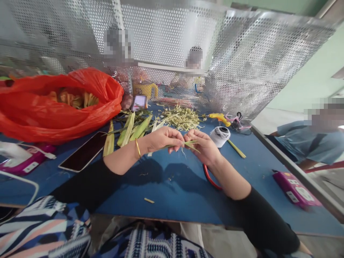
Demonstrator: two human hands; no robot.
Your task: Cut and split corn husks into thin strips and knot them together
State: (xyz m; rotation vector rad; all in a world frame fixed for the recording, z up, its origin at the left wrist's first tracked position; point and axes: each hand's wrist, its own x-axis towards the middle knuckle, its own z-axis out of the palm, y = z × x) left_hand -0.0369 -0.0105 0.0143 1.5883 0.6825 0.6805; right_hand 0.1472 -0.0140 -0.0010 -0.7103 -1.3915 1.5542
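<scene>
My left hand (169,138) and my right hand (200,143) meet above the middle of the blue table. Between their fingertips runs a thin bundle of pale green husk strips (191,142), pinched by both. A fine thread (183,153) dangles below the pinch. Just past my right hand stands a white spool of thread (220,136). Beneath my right wrist, a red curved handle (211,178) shows in part; the rest is hidden. Larger green corn husks (138,129) lie beyond my left forearm, and a heap of shredded husk bits (182,117) sits behind my hands.
A red plastic bag (91,80) with dried husks fills the left. A phone (84,150) lies near it. Right of centre are a yellow glue gun (219,117) and a green stalk (236,148). Purple power strips (295,189) flank the table (172,200). A perforated screen (166,32) stands behind; people are nearby.
</scene>
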